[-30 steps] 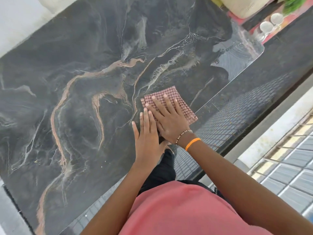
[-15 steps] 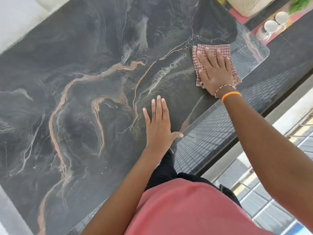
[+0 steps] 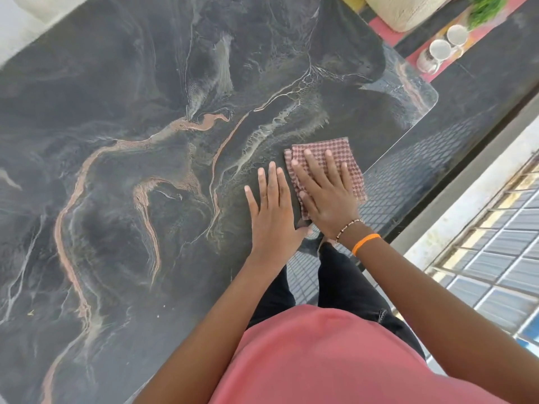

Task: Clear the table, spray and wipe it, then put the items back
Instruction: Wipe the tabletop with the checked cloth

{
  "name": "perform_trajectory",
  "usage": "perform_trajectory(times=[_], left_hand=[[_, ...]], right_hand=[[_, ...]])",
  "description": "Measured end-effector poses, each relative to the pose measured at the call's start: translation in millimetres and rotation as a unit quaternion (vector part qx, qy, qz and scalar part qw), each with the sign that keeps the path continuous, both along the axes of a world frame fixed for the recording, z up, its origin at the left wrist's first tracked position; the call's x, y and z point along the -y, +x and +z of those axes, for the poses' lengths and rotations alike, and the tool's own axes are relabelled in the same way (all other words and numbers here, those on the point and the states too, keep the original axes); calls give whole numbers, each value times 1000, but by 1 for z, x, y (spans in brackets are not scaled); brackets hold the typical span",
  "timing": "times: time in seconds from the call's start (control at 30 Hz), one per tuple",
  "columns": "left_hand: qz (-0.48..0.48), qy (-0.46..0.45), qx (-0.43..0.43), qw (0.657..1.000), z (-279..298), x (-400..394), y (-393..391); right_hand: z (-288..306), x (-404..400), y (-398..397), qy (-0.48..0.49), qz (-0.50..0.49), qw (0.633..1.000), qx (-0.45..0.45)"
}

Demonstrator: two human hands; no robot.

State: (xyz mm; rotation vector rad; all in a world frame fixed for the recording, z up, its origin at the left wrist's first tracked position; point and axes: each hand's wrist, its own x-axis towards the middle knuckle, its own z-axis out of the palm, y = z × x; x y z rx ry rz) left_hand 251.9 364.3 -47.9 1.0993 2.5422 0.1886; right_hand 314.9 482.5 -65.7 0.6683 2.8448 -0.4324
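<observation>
Where folded, red-checked cloth (image 3: 335, 158).

Right hand (image 3: 328, 196) on cloth (image 3: 347, 158), left hand (image 3: 272, 211) beside.

Your checked cloth (image 3: 335, 153) looks woven and waffle-textured, matt under your palm; the table (image 3: 145, 170) is dark veined marble-look stone, smooth, glossy at its far corner

view: head only, no second view to overlap | position: worn above the person's torso | facing: forward and steeply down onto the dark marble table (image 3: 122, 199) | range: close, both forearms fill the lower frame | far edge: floor beyond the table's corner
</observation>
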Motion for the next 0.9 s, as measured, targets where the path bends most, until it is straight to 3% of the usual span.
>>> perform_trajectory(times=[0.1,0.2,0.9], left_hand=[[25,-7,5,1000,3,-5,2],[43,-13,4,999,7,-18,4],[93,-38,-6,995,14,-143,28]], right_hand=[[-1,-10,-16,15,130,991,15],[-3,-34,-31,39,165,985,14],[-6,-260,-71,21,-31,999,-24]])
